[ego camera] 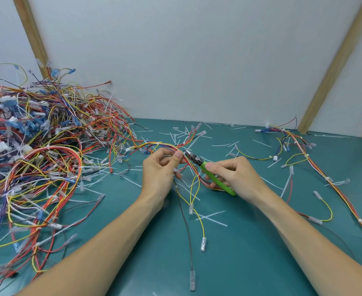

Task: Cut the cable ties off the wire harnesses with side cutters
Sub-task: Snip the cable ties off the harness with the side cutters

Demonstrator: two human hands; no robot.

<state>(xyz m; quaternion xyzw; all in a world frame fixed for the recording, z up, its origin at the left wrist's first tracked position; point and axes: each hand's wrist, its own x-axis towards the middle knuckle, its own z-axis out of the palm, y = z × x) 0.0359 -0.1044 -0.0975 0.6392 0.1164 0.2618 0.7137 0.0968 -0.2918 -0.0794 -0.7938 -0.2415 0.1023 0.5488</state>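
Here, a worker's left hand (161, 171) pinches a wire harness (188, 165) above the green mat while the right hand (232, 175) grips green-handled side cutters (207, 169) (blades at the bundle); nipping only the tie, not insulation, looks key.

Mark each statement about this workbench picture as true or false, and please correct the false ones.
1. The right hand holds the side cutters by green handles. True.
2. The left hand rests flat on the mat. False: it grips the wire harness.
3. The big pile of harnesses lies to the person's left. True.
4. The cutter tip points away from the left hand. False: it points toward the left thumb.
5. Cut cable ties lie scattered on the mat. True.
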